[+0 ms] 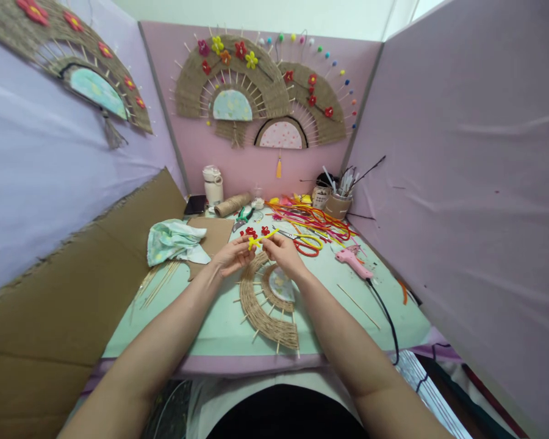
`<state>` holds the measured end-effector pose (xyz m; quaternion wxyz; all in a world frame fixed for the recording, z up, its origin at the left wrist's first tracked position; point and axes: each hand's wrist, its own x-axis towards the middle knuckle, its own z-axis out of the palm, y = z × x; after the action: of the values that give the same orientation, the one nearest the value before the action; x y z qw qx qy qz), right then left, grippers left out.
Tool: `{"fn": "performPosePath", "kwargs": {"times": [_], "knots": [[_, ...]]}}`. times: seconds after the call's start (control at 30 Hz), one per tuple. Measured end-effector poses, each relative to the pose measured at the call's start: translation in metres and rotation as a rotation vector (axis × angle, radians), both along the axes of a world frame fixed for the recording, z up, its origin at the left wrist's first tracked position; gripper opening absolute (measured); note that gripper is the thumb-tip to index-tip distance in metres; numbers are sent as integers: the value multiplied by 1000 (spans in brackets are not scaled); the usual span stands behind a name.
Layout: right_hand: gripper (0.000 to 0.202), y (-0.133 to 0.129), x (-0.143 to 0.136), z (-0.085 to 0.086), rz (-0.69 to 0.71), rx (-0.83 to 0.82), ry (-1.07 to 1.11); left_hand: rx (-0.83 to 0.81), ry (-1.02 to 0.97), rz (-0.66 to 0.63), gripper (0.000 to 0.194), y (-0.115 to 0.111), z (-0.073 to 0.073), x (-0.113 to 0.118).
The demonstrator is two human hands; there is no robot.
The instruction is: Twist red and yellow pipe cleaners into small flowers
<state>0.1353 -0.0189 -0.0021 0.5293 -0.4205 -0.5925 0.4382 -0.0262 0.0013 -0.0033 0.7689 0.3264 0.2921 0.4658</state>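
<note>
A yellow pipe cleaner (254,242), partly bent into loops with a straight tail pointing to the upper right, is held between both hands above the table. My left hand (233,255) pinches its looped part. The fingers of my right hand (281,251) are closed on it near the tail. Below the hands lies a twine-woven fan (260,314) with thin sticks poking out and a pale cloth half-circle (281,284). Small red flowers (249,232) rest just behind the hands. Scissors with red and yellow handles (308,244) lie to the right of my right hand.
Red, orange and yellow pipe cleaners (320,218) spread across the back right. A pink glue gun (354,262) with a black cord lies at the right. Patterned cloth (174,241), cardboard (217,231) and sticks (162,283) are at the left; a twine roll (232,205) and white bottle (213,185) stand behind.
</note>
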Motion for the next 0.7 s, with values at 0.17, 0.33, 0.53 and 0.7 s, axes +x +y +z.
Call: {"fn": "performPosePath", "kwargs": {"times": [0.17, 0.33, 0.53, 0.7], "knots": [[22, -2, 3, -3, -370, 482, -261, -87, -46, 56, 19, -1, 4, 0], [28, -8, 5, -3, -328, 773, -557, -112, -60, 67, 18, -1, 4, -1], [24, -5, 7, -4, -266, 819, -639, -81, -63, 7, 20, -3, 5, 0], [18, -2, 7, -5, -298, 841, -628, -117, -75, -5, 19, -6, 8, 2]]}}
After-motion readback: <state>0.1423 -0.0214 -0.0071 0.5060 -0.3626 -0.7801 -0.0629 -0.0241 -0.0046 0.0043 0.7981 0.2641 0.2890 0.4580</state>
